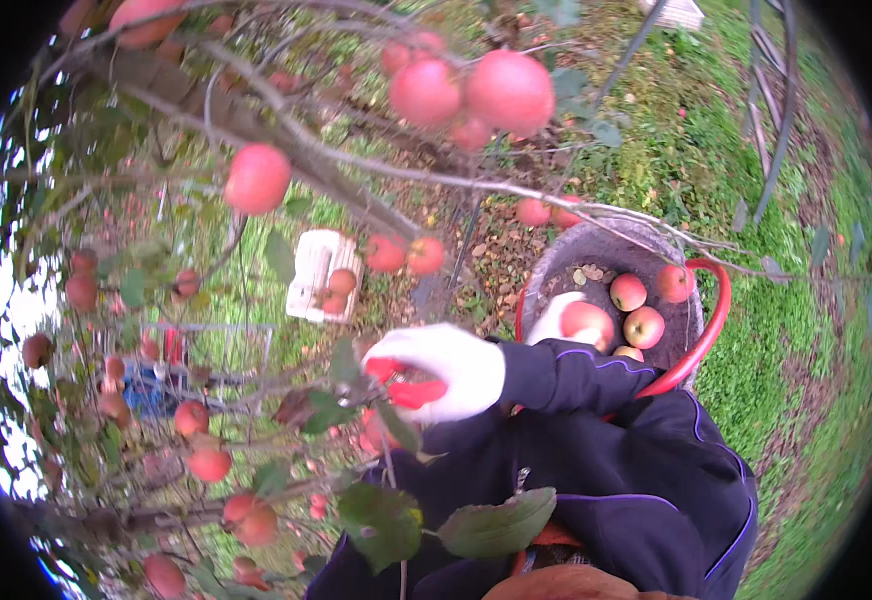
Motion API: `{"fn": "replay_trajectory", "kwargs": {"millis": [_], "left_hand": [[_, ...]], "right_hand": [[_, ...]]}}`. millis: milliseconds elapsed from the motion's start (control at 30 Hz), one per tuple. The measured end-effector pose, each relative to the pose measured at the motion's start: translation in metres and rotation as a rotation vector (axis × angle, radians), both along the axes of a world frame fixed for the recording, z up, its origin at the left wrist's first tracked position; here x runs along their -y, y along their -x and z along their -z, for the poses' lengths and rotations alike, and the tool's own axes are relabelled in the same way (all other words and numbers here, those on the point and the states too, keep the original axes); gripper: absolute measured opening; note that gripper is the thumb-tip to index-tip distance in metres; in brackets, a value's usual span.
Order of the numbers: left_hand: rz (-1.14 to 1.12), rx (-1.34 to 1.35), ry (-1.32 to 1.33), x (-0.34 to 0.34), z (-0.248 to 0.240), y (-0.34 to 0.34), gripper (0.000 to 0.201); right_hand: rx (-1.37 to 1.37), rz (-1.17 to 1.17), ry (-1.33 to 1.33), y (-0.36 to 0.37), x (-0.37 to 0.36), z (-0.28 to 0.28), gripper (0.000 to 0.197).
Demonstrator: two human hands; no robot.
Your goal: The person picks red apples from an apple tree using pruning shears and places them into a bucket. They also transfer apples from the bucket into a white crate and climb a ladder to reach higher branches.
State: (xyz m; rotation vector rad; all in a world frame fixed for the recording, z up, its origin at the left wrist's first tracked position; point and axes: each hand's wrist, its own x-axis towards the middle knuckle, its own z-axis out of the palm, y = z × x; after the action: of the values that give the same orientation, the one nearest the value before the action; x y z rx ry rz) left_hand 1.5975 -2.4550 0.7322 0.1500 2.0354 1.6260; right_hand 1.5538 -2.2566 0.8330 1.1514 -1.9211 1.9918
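Note:
My forearms cross, the right sleeve lying over the left. My right hand, in a white glove with a red palm, reaches left to the leafy twigs. Its fingers curve apart with a gap between them, and nothing shows in them. Just below it, leaves partly cover a red apple on the tree. My left hand, also white-gloved, is inside the bucket, closed round a large pale-red apple; the right sleeve hides its wrist. Several other apples lie in the bucket, which has a red handle.
A long branch crosses above the bucket, bearing large apples. More apples hang at left. A whitish crate stands on the grass behind hanging apples. Dark thin poles stand at upper right. Big leaves hang before my jacket.

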Motion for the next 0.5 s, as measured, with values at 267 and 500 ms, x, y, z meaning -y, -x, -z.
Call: {"fn": "replay_trajectory", "kwargs": {"millis": [267, 500], "left_hand": [[0.538, -0.537, 0.062, -0.185, 0.052, 0.021, 0.030], [0.605, -0.610, 0.135, -0.218, 0.067, 0.020, 0.028]], "right_hand": [[0.060, 0.147, 0.148, 0.010, -0.015, 0.034, 0.052], [0.189, 0.114, 0.184, 0.015, -0.002, 0.054, 0.056]]}}
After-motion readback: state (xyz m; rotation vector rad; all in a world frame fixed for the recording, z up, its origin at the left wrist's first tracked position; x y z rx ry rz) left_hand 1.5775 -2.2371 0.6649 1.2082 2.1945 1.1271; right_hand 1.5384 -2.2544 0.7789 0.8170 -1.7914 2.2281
